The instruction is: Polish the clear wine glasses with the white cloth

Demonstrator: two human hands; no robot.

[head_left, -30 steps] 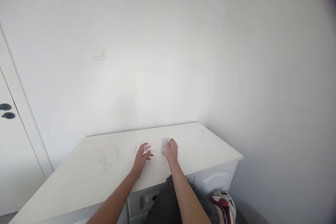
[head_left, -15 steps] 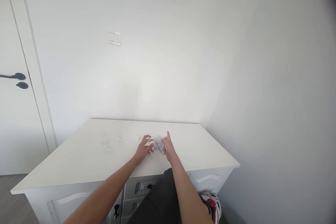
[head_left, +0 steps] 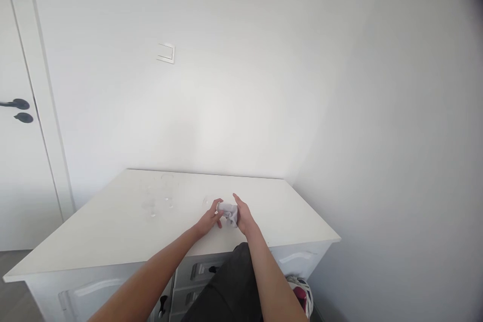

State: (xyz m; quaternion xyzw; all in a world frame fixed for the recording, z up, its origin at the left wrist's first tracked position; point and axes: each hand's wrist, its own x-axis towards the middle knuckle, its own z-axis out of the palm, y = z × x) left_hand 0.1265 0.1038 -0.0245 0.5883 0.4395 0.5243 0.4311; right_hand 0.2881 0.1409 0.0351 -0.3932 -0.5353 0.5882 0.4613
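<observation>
Near the middle of the white cabinet top, my left hand is curled around a clear glass, held on its side. A faint round part of the glass shows beyond the fingers; it looks like the foot of a stemmed glass. My right hand grips a pale grey cloth and presses it against the mouth end of the glass. Part of the cloth hangs down between both hands. Whether it reaches inside the bowl I cannot tell.
Several clear glasses stand on the left part of the cabinet top, hard to make out against the white. A wall rises behind, with a switch. My knee is at the front edge; a door is at left.
My left fingers, spread before, have closed more around the glass. The cloth and glass have come together, and my right hand has turned slightly. The view has shifted a little.
</observation>
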